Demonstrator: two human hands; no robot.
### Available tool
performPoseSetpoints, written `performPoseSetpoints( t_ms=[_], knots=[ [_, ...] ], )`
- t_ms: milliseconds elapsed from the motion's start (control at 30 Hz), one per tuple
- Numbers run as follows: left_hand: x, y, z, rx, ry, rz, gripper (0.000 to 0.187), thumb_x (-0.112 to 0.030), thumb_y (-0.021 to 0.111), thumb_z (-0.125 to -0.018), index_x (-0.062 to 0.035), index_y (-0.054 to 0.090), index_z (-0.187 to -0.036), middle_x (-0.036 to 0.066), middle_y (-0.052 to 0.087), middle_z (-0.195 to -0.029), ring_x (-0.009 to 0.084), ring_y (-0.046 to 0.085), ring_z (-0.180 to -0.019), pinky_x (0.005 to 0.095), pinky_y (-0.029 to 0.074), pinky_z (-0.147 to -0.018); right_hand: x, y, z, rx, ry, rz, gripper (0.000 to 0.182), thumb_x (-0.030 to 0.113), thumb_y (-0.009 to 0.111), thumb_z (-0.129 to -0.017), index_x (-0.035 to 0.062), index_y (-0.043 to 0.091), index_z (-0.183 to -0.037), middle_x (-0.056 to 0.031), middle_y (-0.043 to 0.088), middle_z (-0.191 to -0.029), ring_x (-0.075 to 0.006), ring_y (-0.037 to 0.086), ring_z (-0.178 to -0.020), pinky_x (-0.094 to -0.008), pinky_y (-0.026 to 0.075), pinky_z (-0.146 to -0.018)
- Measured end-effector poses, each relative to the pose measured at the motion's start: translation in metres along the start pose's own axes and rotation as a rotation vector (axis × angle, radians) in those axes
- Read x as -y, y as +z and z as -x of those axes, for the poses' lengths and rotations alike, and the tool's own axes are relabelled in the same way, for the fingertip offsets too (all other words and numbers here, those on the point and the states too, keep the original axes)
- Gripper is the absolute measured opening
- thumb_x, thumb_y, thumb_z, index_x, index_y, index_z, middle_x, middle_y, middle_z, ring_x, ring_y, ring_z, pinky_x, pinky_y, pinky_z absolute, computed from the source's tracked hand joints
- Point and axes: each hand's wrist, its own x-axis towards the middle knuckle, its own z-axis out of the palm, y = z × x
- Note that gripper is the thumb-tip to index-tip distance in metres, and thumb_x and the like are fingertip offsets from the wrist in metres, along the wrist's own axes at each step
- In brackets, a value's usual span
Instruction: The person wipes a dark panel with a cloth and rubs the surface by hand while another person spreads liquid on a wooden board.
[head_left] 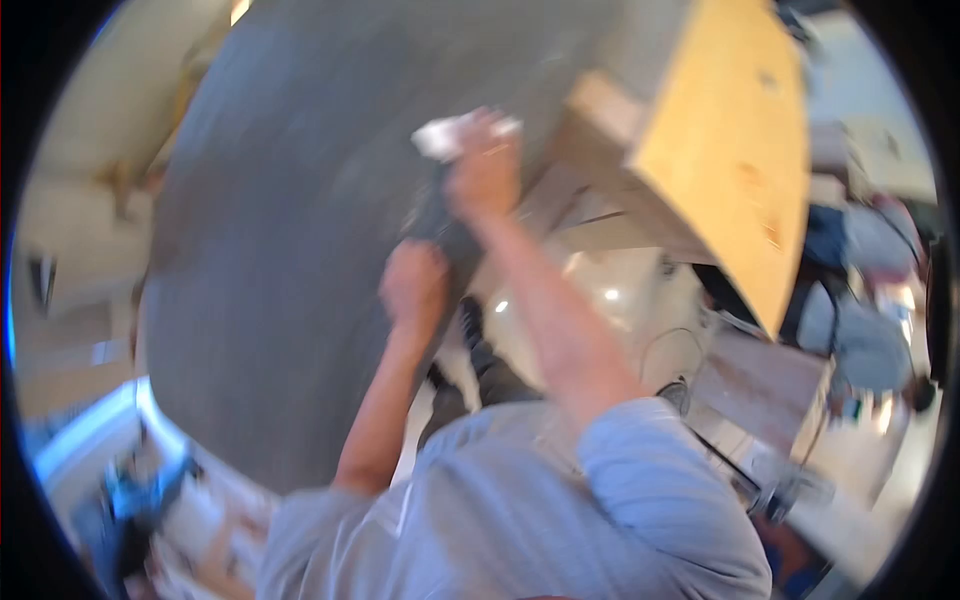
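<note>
A large grey panel point(290, 200) with a curved outer edge fills the left and middle of the head view. My right hand point(487, 175) presses a crumpled white cloth point(440, 138) against it near its right edge, fingers closed over the cloth. Lower down, my left hand point(415, 283) is curled like a fist at the same edge of the panel. Blur hides its fingertips and anything it may hold. A faint shiny streak shows on the grey surface between the two hands.
To the right stands a pale yellow wooden panel point(735, 150) with a pointed lower corner. A brown wooden box point(765, 390) sits on the light floor, with cables near it. Other people point(870, 330) are at the far right. My feet are below the grey panel's edge.
</note>
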Motion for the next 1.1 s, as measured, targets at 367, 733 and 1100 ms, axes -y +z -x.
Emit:
performPoseSetpoints(
  t_ms=[367, 733, 1100],
  knots=[
    [0.019, -0.008, 0.013, 0.062, 0.093, 0.136, 0.019, -0.005, 0.068, -0.091, 0.0064, 0.072, -0.106, 0.016, 0.062, -0.100, 0.0306, 0.064, -0.089, 0.0398, 0.051, -0.079, -0.001, 0.004, 0.006, -0.037, 0.073, -0.223, 0.040, 0.011, 0.053, -0.094, 0.0089, 0.060, -0.133, -0.0178, 0.047, -0.150, -0.0372, 0.038, -0.144, -0.0505, 0.026, -0.121],
    [0.055, 0.024, -0.013, -0.026, 0.271, 0.096, 0.009, -0.011, 0.066, -0.091, -0.0029, 0.067, -0.089, 0.015, 0.064, -0.093, 0.0341, 0.063, -0.086, 0.0448, 0.051, -0.076, -0.097, -0.131, 0.234, -0.016, 0.708, -0.513, 0.039, 0.035, 0.050, -0.103, 0.0062, 0.060, -0.127, -0.0256, 0.068, -0.111, -0.0443, 0.065, -0.101, -0.0522, 0.050, -0.087],
    [0.049, 0.042, -0.040, -0.008, 0.389, -0.175, 0.020, -0.016, 0.057, -0.095, 0.0036, 0.062, -0.092, 0.022, 0.064, -0.094, 0.0402, 0.066, -0.089, 0.0513, 0.052, -0.076, 0.025, -0.180, 0.771, 0.252, 1.668, 0.030, 0.026, 0.023, 0.056, -0.090, 0.0033, 0.071, -0.100, -0.0242, 0.071, -0.103, -0.0419, 0.068, -0.100, -0.0504, 0.053, -0.088]
  ],
)
